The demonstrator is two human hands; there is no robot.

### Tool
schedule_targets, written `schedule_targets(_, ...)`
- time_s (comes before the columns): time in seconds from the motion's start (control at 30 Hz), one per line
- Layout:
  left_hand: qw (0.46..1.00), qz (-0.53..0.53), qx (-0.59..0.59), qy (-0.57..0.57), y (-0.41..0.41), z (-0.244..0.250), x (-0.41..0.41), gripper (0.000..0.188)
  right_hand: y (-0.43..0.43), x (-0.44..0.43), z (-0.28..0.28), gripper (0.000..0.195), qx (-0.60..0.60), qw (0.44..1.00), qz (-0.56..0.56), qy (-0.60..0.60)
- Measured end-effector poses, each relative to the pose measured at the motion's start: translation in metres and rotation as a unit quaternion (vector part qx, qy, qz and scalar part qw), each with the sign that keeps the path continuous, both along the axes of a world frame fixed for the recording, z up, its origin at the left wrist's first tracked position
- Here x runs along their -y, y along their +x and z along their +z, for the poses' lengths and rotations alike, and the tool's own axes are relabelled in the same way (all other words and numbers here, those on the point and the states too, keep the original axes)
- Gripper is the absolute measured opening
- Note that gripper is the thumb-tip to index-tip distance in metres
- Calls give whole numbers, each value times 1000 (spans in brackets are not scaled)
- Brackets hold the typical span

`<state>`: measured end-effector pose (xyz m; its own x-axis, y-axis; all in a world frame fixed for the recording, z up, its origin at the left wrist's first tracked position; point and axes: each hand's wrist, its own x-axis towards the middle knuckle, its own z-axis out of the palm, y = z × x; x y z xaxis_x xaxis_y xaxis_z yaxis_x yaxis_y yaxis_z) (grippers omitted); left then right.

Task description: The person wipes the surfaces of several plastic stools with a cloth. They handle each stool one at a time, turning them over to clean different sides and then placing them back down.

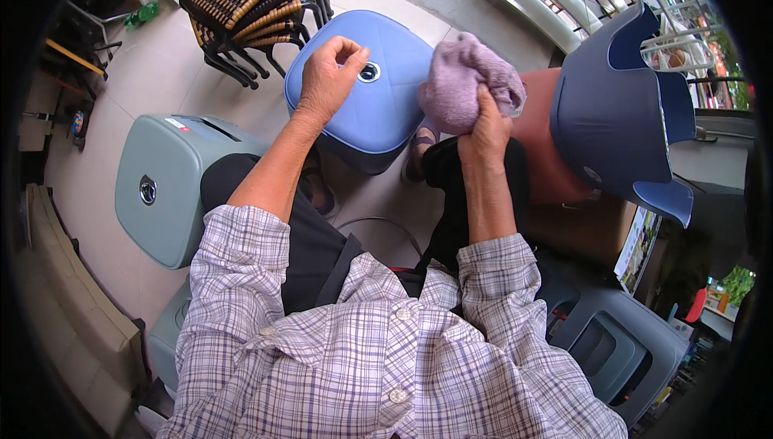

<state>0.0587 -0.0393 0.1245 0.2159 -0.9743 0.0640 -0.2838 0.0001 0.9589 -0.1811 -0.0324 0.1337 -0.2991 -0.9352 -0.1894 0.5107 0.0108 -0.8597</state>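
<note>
A blue plastic stool [392, 95] with a rounded square top stands between my knees, a chrome-rimmed round fitting [369, 72] at its middle. Above the left part of that top is my left hand [332, 74], fingers curled with thumb and forefinger near each other; whether it pinches something small I cannot tell. My right hand [488, 131] grips a bunched mauve cloth [462, 86] beside the stool's right edge. On the left a grey-green plastic stool [166, 185] lies on its side, its top with a similar round fitting facing left.
Woven-seat stools [253, 4] with black legs are stacked at the upper left. To the right are a reddish-brown plastic piece [543, 131] and a dark blue plastic piece [610, 107] with cut-out edges. Grey plastic stools [622, 342] lie at the lower right. A beige padded seat [78, 294] borders the left.
</note>
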Motion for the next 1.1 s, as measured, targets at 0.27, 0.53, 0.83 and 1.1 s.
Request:
schedule_targets(0.27, 916, -17, 400, 14, -30, -60, -4, 42, 27, 2, -44, 64, -367, 916, -116, 115)
schedule_targets(0.53, 891, -11, 454, -5, -61, -53, 0, 39, -10, 0, -44, 58, -398, 893, -209, 33)
schedule_targets(0.83, 852, -64, 514, -81, -25, -53, 4, 39, -12, 27, -28, 59, -291, 934, -197, 72)
schedule_targets(1.1, 870, -65, 487, -52, 21, -43, -58, 29, -6, 39, -29, 57, -308, 916, -241, 94)
